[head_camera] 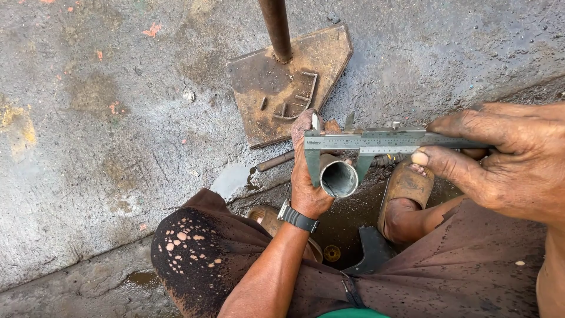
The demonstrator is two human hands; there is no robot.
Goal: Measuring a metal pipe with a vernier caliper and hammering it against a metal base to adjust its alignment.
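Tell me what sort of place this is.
Probably a metalworking yard: rough, stained concrete floor, a rusty steel base plate with a welded post, and a caliper closed around a metal pipe.

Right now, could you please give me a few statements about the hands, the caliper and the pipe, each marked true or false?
1. The left hand holds a short metal pipe with its open end toward the camera. True.
2. The vernier caliper lies unused on the concrete floor. False: the right hand holds it, its jaws on either side of the pipe.
3. A dark wristwatch sits on the left wrist. True.
4. The rusty steel plate with an upright post is in the person's lap. False: it rests on the floor beyond the hands.
5. The right thumb is under the caliper's beam. True.
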